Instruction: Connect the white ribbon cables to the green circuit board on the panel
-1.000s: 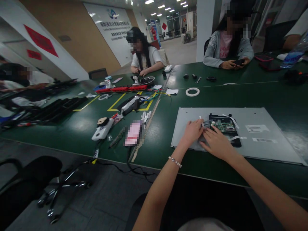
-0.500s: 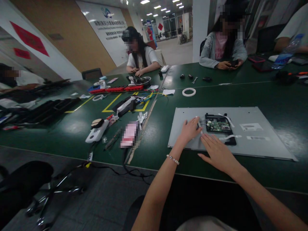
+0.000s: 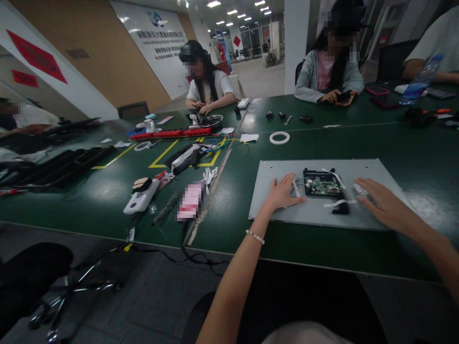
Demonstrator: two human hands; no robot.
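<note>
A flat grey metal panel (image 3: pixel 263 188) lies in front of me. On it sits a green circuit board (image 3: pixel 322 185) in a black frame. A white strip of tape (image 3: pixel 295 188) lies beside the frame's left edge, and another white strip (image 3: pixel 336 205) crosses its lower part. My left hand (image 3: pixel 282 195) rests on the panel's left part, fingers spread, by the first strip. Over the right part is my right hand (image 3: pixel 382 203), open with fingers stretched and holding nothing visible. It partly covers a label; whether it touches the panel I cannot tell.
A roll of white tape (image 3: pixel 279 138) lies beyond the panel. To the left are a pink blurred-out thing (image 3: pixel 191 200), a white device (image 3: pixel 142 197) and a red power strip (image 3: pixel 172 133). Co-workers sit across the table; a water bottle (image 3: pixel 421 81) stands far right.
My right hand has moved right, from beside my left hand to the panel's right part. My left hand stays near the left strip, its thumb now stretched to the right.
</note>
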